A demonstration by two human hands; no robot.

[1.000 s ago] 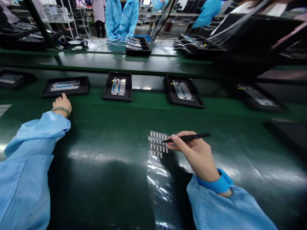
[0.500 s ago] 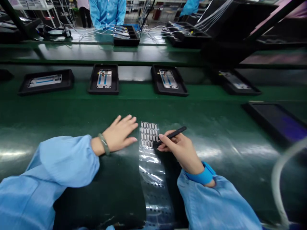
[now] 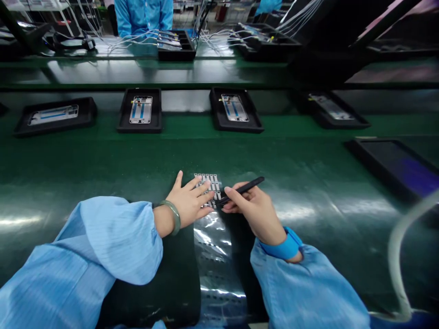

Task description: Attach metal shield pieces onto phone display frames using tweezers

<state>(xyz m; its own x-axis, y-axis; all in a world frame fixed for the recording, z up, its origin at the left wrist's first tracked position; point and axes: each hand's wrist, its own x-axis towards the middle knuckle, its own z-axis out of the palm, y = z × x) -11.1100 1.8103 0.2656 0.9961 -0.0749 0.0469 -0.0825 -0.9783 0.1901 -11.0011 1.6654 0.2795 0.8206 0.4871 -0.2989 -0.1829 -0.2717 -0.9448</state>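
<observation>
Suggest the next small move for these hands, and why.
I'd probably ease one of the small pale pieces off the clear strip with the black tweezer-like tool: the right hand holds its tip near their lower right edge, and the left hand is spread over them, perhaps steadying the strip.

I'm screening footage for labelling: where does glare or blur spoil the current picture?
Head view: white glare streaks the clear strip; head view: pale reflections wash the green work surface on both sides; head view: the dark tray at far right looks soft, with a purple sheen.
</observation>
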